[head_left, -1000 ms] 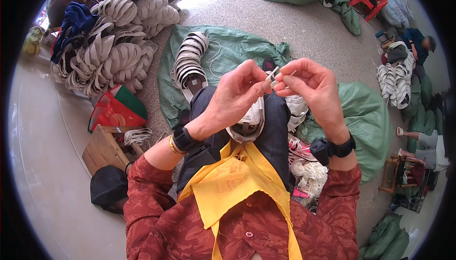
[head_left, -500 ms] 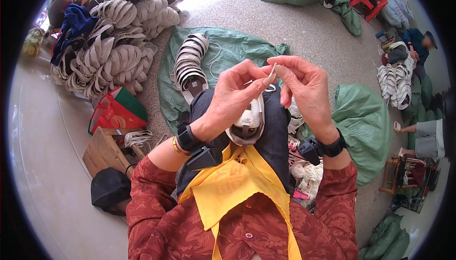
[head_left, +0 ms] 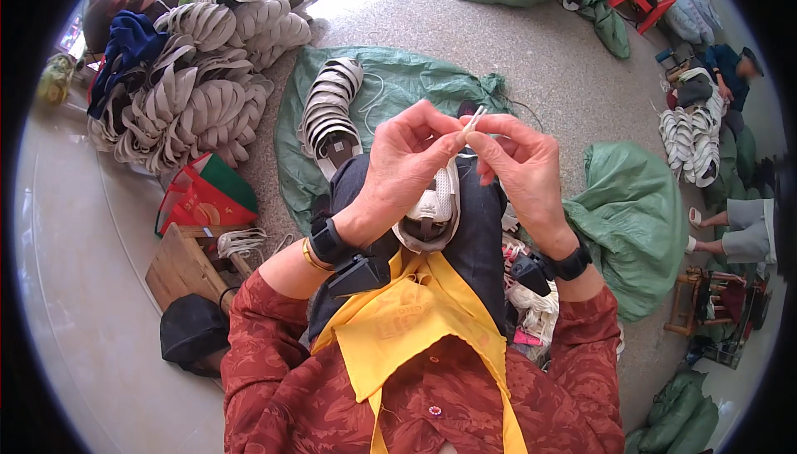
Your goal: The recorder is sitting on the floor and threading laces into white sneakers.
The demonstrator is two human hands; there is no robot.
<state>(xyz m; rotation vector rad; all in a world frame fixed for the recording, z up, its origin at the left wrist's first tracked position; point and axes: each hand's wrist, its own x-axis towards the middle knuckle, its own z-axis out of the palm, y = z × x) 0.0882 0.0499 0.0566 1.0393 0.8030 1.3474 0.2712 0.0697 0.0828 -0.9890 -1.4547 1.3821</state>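
Above my lap, the fingertips of my left hand (head_left: 407, 155) and my right hand (head_left: 527, 163) meet, both closed in a pinch on a white shoelace (head_left: 475, 119). Its two ends stick up side by side between the fingers. Below them, a white and grey shoe upper (head_left: 427, 213) rests between my thighs, toe part hidden by my hands. Where the lace runs down toward the shoe upper is mostly covered by the fingers. My yellow apron (head_left: 415, 313) lies just behind the shoe upper.
A nested row of shoe uppers (head_left: 328, 105) lies on a green sheet (head_left: 415, 64) ahead. Left are a large heap of grey uppers (head_left: 199, 114), a red bag (head_left: 203, 197) and a wooden stool (head_left: 187, 263). White laces (head_left: 531, 309) and a green sack (head_left: 631, 230) are right; other people sit farther off.
My right hand has shifted slightly left and down, closer to my left. The lace ends now stand up together between the fingertips, where one pale tip showed before.
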